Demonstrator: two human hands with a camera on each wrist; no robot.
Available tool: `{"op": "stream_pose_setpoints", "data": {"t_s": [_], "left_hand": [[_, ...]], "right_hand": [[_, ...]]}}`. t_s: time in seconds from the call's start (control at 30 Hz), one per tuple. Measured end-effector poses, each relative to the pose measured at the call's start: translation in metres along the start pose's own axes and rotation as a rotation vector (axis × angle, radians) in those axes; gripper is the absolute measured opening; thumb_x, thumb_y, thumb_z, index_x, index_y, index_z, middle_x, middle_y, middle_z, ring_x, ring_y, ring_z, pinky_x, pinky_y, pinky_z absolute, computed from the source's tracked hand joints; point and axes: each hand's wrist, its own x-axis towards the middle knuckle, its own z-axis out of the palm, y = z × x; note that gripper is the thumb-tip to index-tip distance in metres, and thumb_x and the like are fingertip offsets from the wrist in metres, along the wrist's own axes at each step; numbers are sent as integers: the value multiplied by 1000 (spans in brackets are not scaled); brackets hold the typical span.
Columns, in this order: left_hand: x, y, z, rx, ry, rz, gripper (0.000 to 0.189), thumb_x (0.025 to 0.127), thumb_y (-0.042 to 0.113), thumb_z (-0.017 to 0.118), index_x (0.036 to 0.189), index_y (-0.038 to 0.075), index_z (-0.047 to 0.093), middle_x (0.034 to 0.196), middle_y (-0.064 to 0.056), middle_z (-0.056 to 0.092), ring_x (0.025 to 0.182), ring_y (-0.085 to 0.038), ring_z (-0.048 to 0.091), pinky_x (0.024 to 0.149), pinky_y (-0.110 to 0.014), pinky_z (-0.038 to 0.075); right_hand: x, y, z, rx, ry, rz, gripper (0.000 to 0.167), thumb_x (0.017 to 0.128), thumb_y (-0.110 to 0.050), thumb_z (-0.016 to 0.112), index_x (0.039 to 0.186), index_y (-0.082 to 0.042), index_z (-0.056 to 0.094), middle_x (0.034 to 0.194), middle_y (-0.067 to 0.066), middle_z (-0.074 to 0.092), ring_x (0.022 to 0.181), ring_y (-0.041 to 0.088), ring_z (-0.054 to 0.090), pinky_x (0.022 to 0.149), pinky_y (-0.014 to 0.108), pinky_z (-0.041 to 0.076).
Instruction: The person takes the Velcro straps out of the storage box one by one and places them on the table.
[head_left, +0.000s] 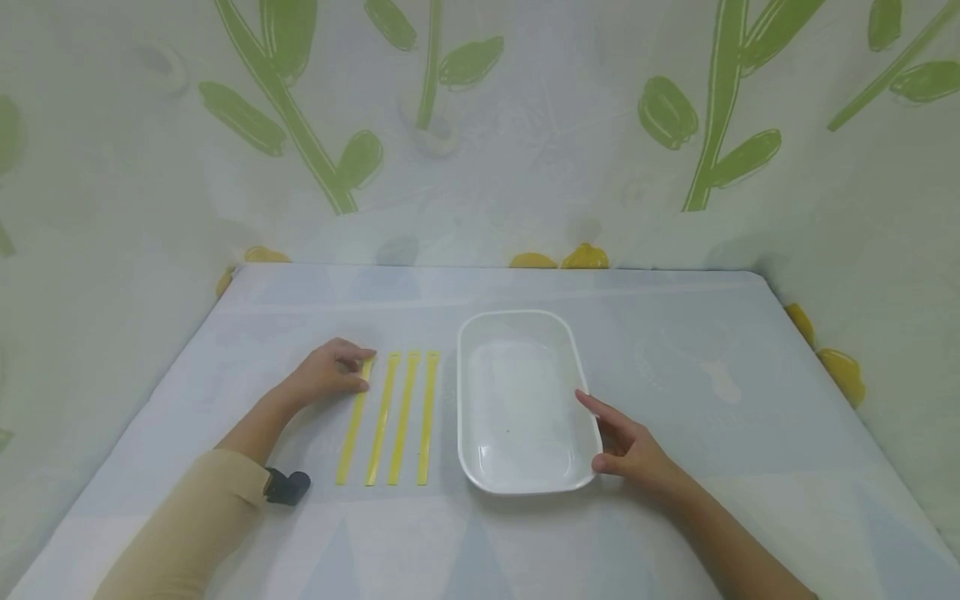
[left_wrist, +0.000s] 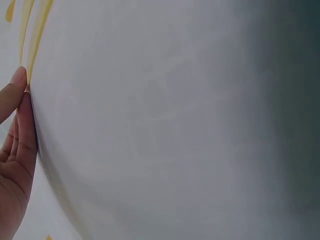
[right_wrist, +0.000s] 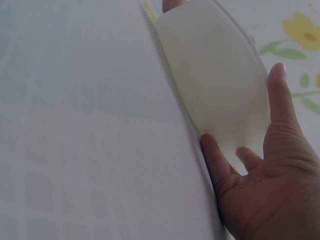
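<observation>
Several flat yellow strips (head_left: 401, 417) lie side by side on the table, running away from the person. At the far end of the leftmost strip (head_left: 350, 442), my left hand (head_left: 330, 371) pinches that end between thumb and forefinger. The left wrist view shows the thumb and finger (left_wrist: 20, 77) closing at the strip's tip. A white rectangular tray (head_left: 464, 392) with rounded corners stands right of the strips, nothing inside it. My right hand (head_left: 630, 450) rests spread against the tray's right side, forefinger and thumb at the rim, other fingers along the outer wall in the right wrist view.
A pale patterned cloth covers the table (head_left: 675, 350). Behind it and at both sides rise light walls (head_left: 525, 167) with green leaf and yellow flower prints. A dark wrist-worn device (head_left: 287, 487) sits by the left sleeve (head_left: 191, 517).
</observation>
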Motion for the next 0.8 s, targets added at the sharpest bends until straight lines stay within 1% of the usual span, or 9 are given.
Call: {"op": "stream_pose_setpoints", "data": {"t_s": [0.1, 0.2, 0.37, 0.43, 0.53, 0.6, 0.67, 0.73, 0.8], "left_hand": [[1, 0, 0, 20, -8, -35, 61, 74, 21, 80, 128, 5, 58, 111, -16, 56, 100, -29, 54, 89, -44, 45], [2, -1, -1, 30, -25, -47, 62, 75, 21, 80, 130, 4, 57, 109, -17, 58, 99, -28, 54, 90, -44, 45], [3, -1, -2, 15, -46, -28, 62, 75, 21, 79, 129, 2, 56, 108, -18, 59, 97, -28, 55, 87, -42, 45], [2, 0, -2, 6, -45, -29, 62, 76, 22, 79, 129, 2, 56, 106, -17, 59, 95, -27, 55, 85, -40, 45], [1, -1, -2, -8, -40, -68, 64, 77, 26, 78, 132, 4, 55, 107, -15, 59, 96, -26, 54, 84, -38, 44], [0, -2, -3, -24, -36, -94, 66, 78, 29, 77, 134, 5, 53, 109, -14, 59, 98, -26, 53, 86, -38, 43], [-1, -3, -4, -45, -31, -112, 67, 79, 32, 76, 136, 7, 51, 113, -14, 58, 102, -27, 53, 88, -39, 43], [-3, -3, -5, -96, -26, -94, 65, 80, 31, 75, 136, 6, 51, 115, -15, 59, 106, -28, 54, 91, -40, 44], [-4, -1, -6, -140, -22, -81, 65, 81, 33, 74, 135, 5, 51, 118, -16, 60, 110, -29, 55, 93, -40, 45]], "right_hand": [[0, -2, 0, 3, 1, 9, 76, 83, -14, 72, 148, -15, 32, 153, 21, 23, 120, -6, 46, 81, 27, 54], [0, -3, 1, 8, 4, 14, 77, 82, -13, 73, 148, -15, 33, 153, 21, 24, 120, -6, 47, 81, 27, 54], [-1, -4, 0, 11, 0, 1, 76, 83, -14, 73, 148, -14, 33, 152, 24, 24, 118, -4, 48, 80, 27, 54], [-2, -5, 0, 14, -4, -13, 76, 83, -15, 72, 148, -13, 32, 151, 19, 29, 117, -2, 49, 79, 27, 55], [-3, -5, 1, 33, -14, -35, 76, 84, -15, 72, 148, -13, 31, 150, 5, 36, 116, 1, 51, 79, 28, 55], [-3, -4, 2, 48, -21, -49, 76, 84, -15, 71, 148, -13, 30, 148, -5, 37, 117, 1, 50, 79, 28, 55], [-2, -3, 3, 56, -27, -69, 76, 84, -13, 71, 148, -12, 30, 148, -11, 37, 119, 0, 49, 80, 28, 55], [-1, -3, 4, 27, -18, -106, 78, 82, -10, 73, 148, -9, 30, 148, -15, 33, 123, -2, 45, 83, 25, 53], [0, -3, 4, -36, 5, -158, 82, 78, -5, 75, 147, -7, 32, 150, -16, 31, 128, -4, 39, 88, 21, 49]]}}
